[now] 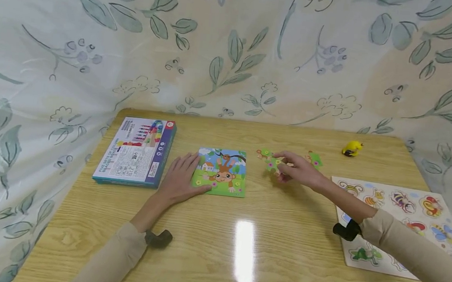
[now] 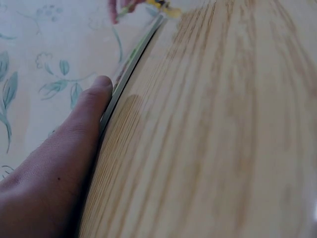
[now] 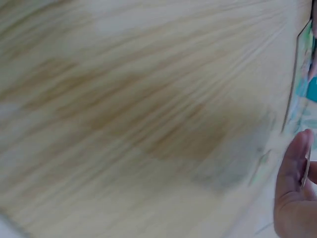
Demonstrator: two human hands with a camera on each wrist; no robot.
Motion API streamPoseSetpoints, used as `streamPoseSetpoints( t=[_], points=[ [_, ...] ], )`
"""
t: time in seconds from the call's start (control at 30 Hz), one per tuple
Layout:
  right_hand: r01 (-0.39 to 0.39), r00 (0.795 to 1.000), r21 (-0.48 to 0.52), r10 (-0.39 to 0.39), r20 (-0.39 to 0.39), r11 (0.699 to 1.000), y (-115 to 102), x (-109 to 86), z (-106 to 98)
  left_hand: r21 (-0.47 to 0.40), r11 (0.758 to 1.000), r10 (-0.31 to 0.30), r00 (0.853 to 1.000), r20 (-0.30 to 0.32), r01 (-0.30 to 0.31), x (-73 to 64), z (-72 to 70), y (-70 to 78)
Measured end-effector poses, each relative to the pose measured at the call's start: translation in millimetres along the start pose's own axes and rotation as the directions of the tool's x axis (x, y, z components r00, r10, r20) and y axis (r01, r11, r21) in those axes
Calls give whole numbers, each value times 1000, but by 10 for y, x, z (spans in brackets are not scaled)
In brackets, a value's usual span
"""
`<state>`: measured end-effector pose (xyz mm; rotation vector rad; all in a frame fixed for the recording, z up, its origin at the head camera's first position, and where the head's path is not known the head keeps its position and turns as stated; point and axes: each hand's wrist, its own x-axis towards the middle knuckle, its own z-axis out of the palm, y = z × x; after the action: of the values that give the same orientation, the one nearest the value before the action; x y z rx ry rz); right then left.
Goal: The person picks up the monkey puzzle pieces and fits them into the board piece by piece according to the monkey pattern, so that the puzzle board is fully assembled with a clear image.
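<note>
My left hand (image 1: pixel 181 178) lies flat on the left side of a square monkey puzzle (image 1: pixel 223 172), with the thumb (image 2: pixel 96 99) along its near edge. The puzzle shows a brown monkey hanging upside down over green grass. To its right, my right hand (image 1: pixel 301 170) pinches a green puzzle piece with flowers (image 1: pixel 271 164) between thumb and fingers, above the table. Edge-on in the right wrist view, the thin piece (image 3: pixel 305 171) shows by the thumb. Another green and pink piece (image 1: pixel 316 159) lies behind the right hand, partly hidden by it.
A boxed bead set (image 1: pixel 135 152) lies left of my left hand. On the right is a white board with insect pictures (image 1: pixel 403 206), under my right forearm. A small yellow and black toy (image 1: pixel 352 148) stands at the back right of the wooden table (image 1: pixel 199 247).
</note>
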<state>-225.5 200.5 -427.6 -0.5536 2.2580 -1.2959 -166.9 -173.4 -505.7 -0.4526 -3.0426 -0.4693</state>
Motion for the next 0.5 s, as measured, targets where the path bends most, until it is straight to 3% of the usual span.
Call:
streamPoseSetpoints(
  t=[0.23,0.5],
  points=[
    [78,990,-14,-76,118,997,-226,190,290,1,1000,3,1000,-12,-3,2,14,-6],
    [119,991,-84,-114,69,989,-349,424,587,2,1000,0,1000,-3,0,-6,3,-15]
  ],
)
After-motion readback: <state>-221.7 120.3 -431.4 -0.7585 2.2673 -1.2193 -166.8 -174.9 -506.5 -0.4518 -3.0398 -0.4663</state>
